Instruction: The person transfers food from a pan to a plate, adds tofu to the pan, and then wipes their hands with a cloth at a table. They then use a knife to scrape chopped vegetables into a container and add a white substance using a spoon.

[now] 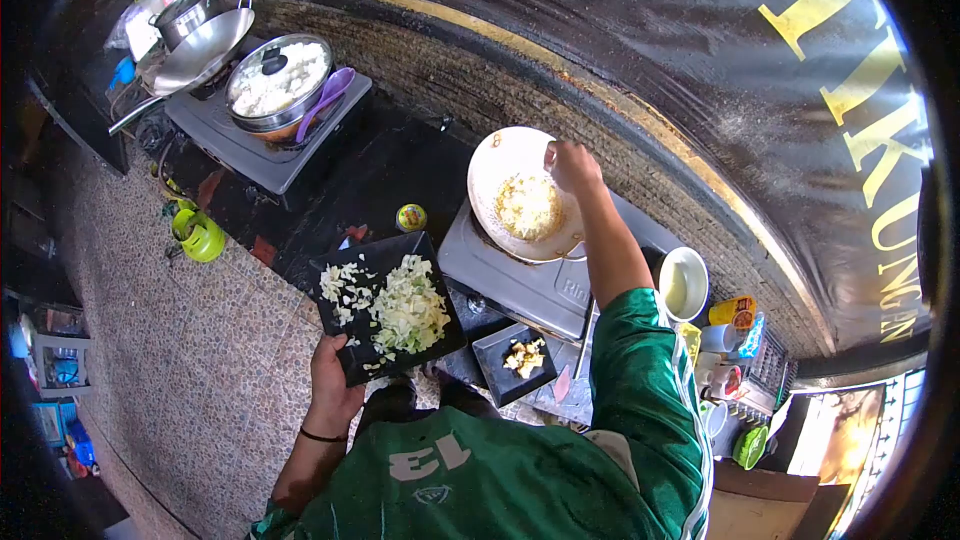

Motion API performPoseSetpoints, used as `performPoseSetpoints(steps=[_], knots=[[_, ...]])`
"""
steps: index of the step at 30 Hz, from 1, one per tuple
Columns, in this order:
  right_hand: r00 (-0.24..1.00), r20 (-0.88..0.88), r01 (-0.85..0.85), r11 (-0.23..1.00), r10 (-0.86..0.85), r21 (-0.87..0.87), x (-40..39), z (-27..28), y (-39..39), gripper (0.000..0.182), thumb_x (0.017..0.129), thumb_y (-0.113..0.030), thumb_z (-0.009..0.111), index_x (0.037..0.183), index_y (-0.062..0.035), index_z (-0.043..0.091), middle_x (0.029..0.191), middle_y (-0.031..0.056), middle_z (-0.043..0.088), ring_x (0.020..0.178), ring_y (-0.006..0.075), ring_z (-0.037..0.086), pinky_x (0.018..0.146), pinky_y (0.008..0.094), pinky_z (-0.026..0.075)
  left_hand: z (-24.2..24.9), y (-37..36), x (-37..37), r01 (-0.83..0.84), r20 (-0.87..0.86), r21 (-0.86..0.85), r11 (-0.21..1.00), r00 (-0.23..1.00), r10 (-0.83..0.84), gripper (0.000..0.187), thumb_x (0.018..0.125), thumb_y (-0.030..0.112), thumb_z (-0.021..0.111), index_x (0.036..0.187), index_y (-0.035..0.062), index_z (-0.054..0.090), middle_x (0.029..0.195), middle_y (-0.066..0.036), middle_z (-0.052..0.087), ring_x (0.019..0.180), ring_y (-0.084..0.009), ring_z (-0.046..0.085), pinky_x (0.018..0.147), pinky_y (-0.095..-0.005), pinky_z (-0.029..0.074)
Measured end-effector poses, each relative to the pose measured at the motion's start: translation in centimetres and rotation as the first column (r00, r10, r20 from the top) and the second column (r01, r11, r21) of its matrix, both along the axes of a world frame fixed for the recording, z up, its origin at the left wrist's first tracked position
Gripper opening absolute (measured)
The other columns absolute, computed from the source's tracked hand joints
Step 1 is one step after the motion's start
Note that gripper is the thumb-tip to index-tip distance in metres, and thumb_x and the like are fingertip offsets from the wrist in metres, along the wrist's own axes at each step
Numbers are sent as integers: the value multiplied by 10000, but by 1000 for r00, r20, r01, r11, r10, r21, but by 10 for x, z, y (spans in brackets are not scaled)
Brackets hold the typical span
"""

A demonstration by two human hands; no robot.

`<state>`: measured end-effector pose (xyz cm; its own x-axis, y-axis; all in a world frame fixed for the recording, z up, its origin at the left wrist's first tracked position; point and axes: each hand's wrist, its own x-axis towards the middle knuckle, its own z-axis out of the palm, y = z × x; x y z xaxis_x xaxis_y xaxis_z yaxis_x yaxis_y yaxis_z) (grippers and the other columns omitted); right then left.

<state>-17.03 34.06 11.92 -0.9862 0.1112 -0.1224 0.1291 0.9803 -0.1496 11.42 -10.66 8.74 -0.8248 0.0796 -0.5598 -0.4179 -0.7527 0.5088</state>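
Note:
My left hand point(335, 380) grips the lower left edge of a square black plate point(352, 338), which bears a large heap of chopped pale green vegetable point(410, 308) and a smaller heap of white pieces point(345, 290). Over the upper right rim of a white pan point(487, 165), my right hand point(573, 168) has its fingers pressed together; what they hold, if anything, is too small to tell. Chopped golden-white bits point(530, 208) lie inside the pan, which sits on a grey gas stove point(520, 285).
A smaller black plate point(490, 360) with pale cubes stands below the stove. At upper left, a lidded pan point(278, 85) and purple spoon point(325, 102) rest on another stove point(270, 165). A small round tin point(410, 218), a white bowl point(683, 284) and a green gas cylinder point(200, 235) are visible.

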Motion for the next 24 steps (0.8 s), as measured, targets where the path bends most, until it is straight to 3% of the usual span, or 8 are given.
performPoseSetpoints(steps=[5, 7, 11, 14, 17, 18, 21, 24], knots=[[993, -115, -8, 999, 3, -36, 39, 55, -44, 130, 936, -196, 675, 1042, -151, 735, 1006, 185, 763, 981, 392, 742, 864, 508, 583, 11, 5, -3, 17, -28, 6, 1000, 999, -17, 411, 974, 195, 520, 1337, 30, 621, 1260, -113, 713, 1147, -258, 702, 1028, -431, 554], [931, -306, -279, 928, 199, -247, 67, 71, -68, 142, 925, -163, 689, 1052, -110, 727, 1023, 187, 760, 978, 380, 740, 858, 492, 579, 13, 12, -6, 25, -48, -6, 1000, 999, -26, 416, 971, 195, 533, 1344, 30, 614, 1257, -113, 713, 1126, -259, 707, 1014, -430, 561], [813, -214, -568, 654, 542, -499, 133, 101, -136, 198, 959, -214, 709, 1111, -90, 730, 1087, 167, 756, 1027, 357, 726, 924, 454, 567, -1, 23, -10, 119, -86, 34, 992, 990, -115, 448, 978, 219, 535, 1388, 39, 564, 1297, -122, 699, 1141, -267, 709, 1025, -443, 562], [729, -105, -665, 664, 676, -342, 161, 95, -166, 392, 973, -305, 713, 1312, -114, 670, 1303, 152, 679, 1203, 357, 658, 1012, 462, 545, 16, 37, -14, 202, -101, 33, 979, 975, -197, 414, 976, 226, 531, 1335, 34, 604, 1245, -121, 721, 1092, -271, 730, 971, -454, 594], [687, -168, -720, 631, 707, -288, 171, 72, -183, 418, 978, -274, 698, 1368, -136, 643, 1383, 140, 624, 1235, 354, 636, 1019, 458, 545, -6, 41, -10, 269, -41, 23, 963, 962, -268, 387, 970, 247, 533, 1274, 37, 646, 1185, -118, 742, 1040, -273, 749, 905, -464, 621], [653, -166, -754, 612, 739, -240, 176, 75, -189, 434, 955, -200, 674, 1383, -137, 641, 1398, 117, 603, 1266, 346, 609, 1026, 455, 548, 10, 42, -11, 297, -17, 107, 949, 955, -297, 381, 971, 125, 486, 1326, 17, 572, 1221, -100, 686, 1094, -258, 715, 971, -428, 595], [536, -309, -831, 555, 786, -30, 185, 69, -194, 454, 904, -113, 694, 1356, -118, 656, 1378, 115, 608, 1255, 341, 600, 1034, 422, 534, 27, 48, -9, 334, -12, 97, 938, 942, -335, 383, 974, 121, 474, 1329, 17, 570, 1221, -102, 686, 1103, -257, 712, 970, -429, 597], [549, -291, -823, 567, 784, -23, 192, 57, -191, 475, 852, -100, 682, 1326, -83, 668, 1366, 108, 614, 1238, 335, 592, 1018, 415, 546, 21, 46, -7, 377, -21, 88, 922, 926, -377, 364, 969, 199, 513, 1290, 66, 621, 1187, -76, 717, 1062, -250, 731, 939, -442, 606]])
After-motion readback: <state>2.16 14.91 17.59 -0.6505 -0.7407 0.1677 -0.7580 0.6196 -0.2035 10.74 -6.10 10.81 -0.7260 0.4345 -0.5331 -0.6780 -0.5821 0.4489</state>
